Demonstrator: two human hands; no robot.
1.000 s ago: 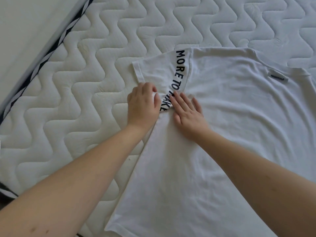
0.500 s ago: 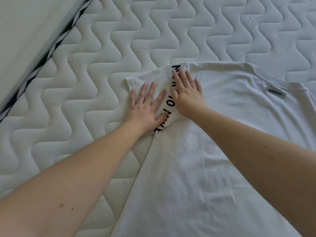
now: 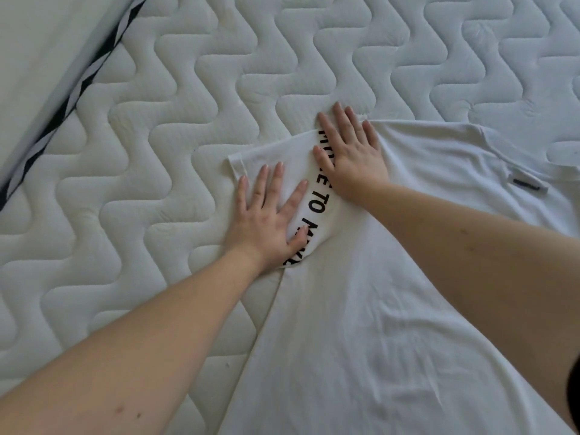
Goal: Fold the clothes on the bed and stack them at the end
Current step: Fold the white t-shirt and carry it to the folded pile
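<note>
Here both hands, left hand (image 3: 265,221) and right hand (image 3: 351,155), press the T-shirt sleeve (image 3: 282,158) flat, fingers spread. Best smooth outward before folding; wrinkles set otherwise.

A bare mattress (image 3: 175,127) fills almost the whole view, white and quilted, its stitching running in wavy zigzag channels that puff the surface into soft ridges. Along its left edge, slanting from the top down to the left border, there's a piped border band (image 3: 78,86) in black and white, patterned in short diagonal blocks. Beyond that band sits a plain pale surface (image 3: 34,42), smooth and unmarked; whether it's wall or floor I can't tell from here. The light is soft and even, daylight-cool, with only gentle shadows pooling in the quilted grooves and no hard glare anywhere.
</note>
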